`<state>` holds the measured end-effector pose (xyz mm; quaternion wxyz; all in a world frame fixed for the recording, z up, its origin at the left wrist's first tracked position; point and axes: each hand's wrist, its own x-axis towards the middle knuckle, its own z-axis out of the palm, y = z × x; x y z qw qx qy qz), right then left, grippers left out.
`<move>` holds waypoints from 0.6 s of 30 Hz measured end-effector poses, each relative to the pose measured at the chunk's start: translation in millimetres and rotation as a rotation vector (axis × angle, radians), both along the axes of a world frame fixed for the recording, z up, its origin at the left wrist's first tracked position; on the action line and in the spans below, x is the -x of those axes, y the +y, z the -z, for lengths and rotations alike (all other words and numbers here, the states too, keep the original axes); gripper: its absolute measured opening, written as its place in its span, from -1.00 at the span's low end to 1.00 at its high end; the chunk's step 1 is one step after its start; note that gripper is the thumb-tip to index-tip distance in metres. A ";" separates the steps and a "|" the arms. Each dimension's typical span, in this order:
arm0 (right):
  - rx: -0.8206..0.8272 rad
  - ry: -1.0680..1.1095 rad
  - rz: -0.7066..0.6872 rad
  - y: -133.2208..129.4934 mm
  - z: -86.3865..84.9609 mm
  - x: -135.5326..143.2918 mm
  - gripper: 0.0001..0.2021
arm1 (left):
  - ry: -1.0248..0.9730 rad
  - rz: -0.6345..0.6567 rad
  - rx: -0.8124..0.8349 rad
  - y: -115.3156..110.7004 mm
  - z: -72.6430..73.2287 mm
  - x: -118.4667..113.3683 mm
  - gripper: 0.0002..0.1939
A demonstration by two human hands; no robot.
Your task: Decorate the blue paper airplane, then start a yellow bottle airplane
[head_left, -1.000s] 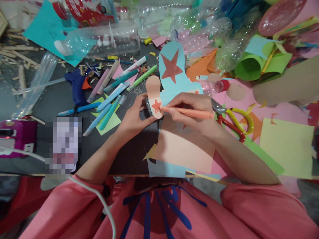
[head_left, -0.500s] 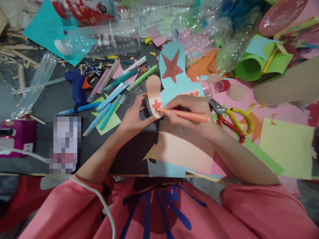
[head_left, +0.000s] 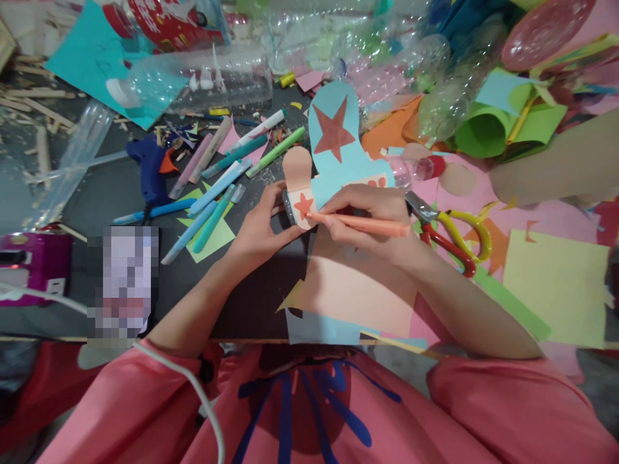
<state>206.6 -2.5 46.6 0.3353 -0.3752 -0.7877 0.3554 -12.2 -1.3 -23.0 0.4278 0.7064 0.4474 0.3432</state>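
1. Here we are, mid-stroke by the look of it: our right hand point(head_left: 370, 201) has its fingers clamped on the orange marker point(head_left: 370, 223), the tip down at the lower right of the small star point(head_left: 303, 205).
2. That star sits on the lower half of the peach piece point(head_left: 296, 169), which stands just left of the big blue cut-out point(head_left: 338, 173), above the middle of the table point(head_left: 256, 290).
3. Over on the other side, our left hand point(head_left: 258, 222) has its fingers and thumb clamped on the peach piece's left end, thumb at the lower edge. Good brace; we want it firm, but light enough not to bend the paper.
4. Now the marker: it lies at a low slant, so short, gentle strokes should serve us best, pulled from the outline inward.
5. Watch those star points! They're narrow, and one overshoot would probably leave orange on the pale paper, so we'd slow down at each tip.
6. Our right hand hangs close over the lower part of the blue cut-out; we should keep the palm off any fresh ink.
7. Scissors point(head_left: 469, 261) rest just right of our wrist, so let's keep that elbow quiet; a nudge there could jolt the line.
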 end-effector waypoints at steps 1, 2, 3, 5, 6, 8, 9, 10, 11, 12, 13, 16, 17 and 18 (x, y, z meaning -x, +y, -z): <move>-0.020 0.009 -0.017 0.6 0.3 0.0 -0.83 | -0.001 0.001 -0.002 0.1 0.3 0.1 -0.30; -0.037 0.022 -0.033 1.0 0.4 0.0 -0.84 | 0.000 0.002 -0.004 0.3 0.4 0.2 -0.30; -0.039 0.032 -0.044 1.2 0.4 -0.1 -0.85 | 0.002 0.003 -0.005 0.3 0.5 0.2 -0.30; -0.005 0.054 -0.037 0.8 0.0 -0.5 -0.85 | 0.003 0.003 0.000 0.0 0.3 -0.1 -0.30; 0.026 0.068 -0.015 0.3 -0.4 -0.8 -0.85 | 0.002 -0.001 0.005 -0.3 0.2 -0.4 -0.31; 0.068 0.103 0.037 -0.8 -1.2 -1.3 -0.84 | -0.005 -0.009 0.017 -1.1 -0.1 -1.1 -0.32; 0.067 0.120 0.050 -1.2 -1.6 -1.6 -0.84 | -0.010 -0.012 0.022 -1.4 -0.1 -1.5 -0.32; 0.057 0.130 0.056 -1.3 -1.9 -1.8 -0.83 | -0.014 -0.012 0.025 -1.7 -0.1 -1.7 -0.31; 0.047 0.126 0.053 -1.3 -2.3 -2.0 -0.82 | -0.017 -0.011 0.026 -1.8 -0.2 -1.8 -0.29; 0.041 0.115 0.039 -1.0 -2.5 -2.1 -0.82 | -0.017 -0.008 0.028 -1.9 -0.4 -1.8 -0.28; 0.041 0.100 0.024 -0.6 -2.8 -2.2 -0.82 | -0.014 -0.003 0.029 -1.8 -0.6 -1.7 -0.27; 0.024 0.056 -0.003 0.6 -2.9 -2.3 -0.82 | 0.002 0.004 0.021 -1.1 -1.6 -0.8 -0.29; 0.004 0.045 -0.012 0.8 -2.8 -2.2 -0.83 | 0.004 0.007 0.016 -0.8 -1.9 -0.5 -0.29; -0.018 0.037 -0.017 1.0 -2.7 -2.2 -0.83 | 0.004 0.009 0.011 -0.6 -2.0 -0.3 -0.29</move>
